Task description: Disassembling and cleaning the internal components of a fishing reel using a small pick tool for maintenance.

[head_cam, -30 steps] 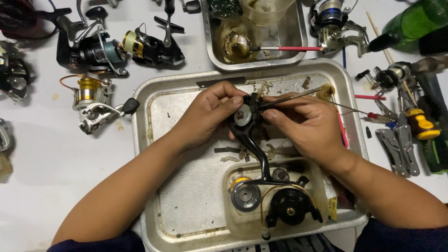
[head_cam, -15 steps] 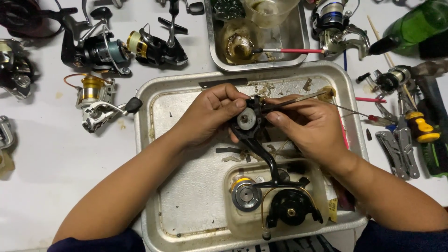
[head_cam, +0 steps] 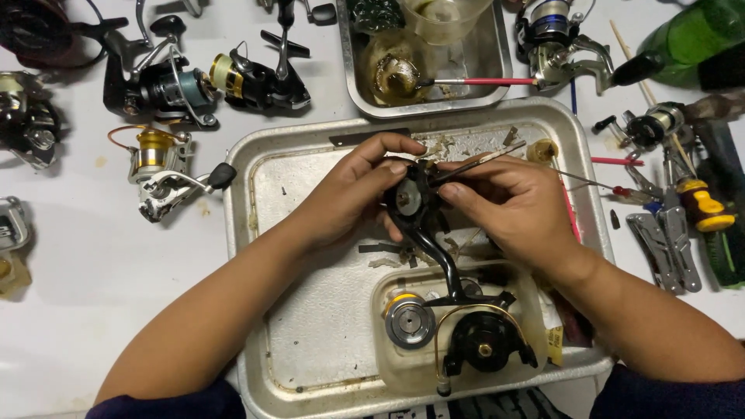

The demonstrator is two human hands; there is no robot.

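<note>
White tabletop, crowded on all sides. Left hand (head_cam: pixel 349 198) pinches the black reel body (head_cam: pixel 411 203) over the metal tray (head_cam: pixel 256 233); right hand (head_cam: pixel 512 206) pinches a thin tool (head_cam: pixel 481 161) at it. Bare tray floor lies left; plastic tub (head_cam: pixel 403 361) crowds the near edge; 2 spinning reels (head_cam: pixel 167 174) lie just beyond the left rim.

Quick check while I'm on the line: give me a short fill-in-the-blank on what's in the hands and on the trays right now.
1. Both hands, left hand and right hand, hold a black reel body above the large metal ____.
2. The right hand also holds a thin ____ against the reel body.
3. The clear plastic tub in the large tray holds a silver spool and a ____ rotor.

Missing words: tray; brush; black
</note>
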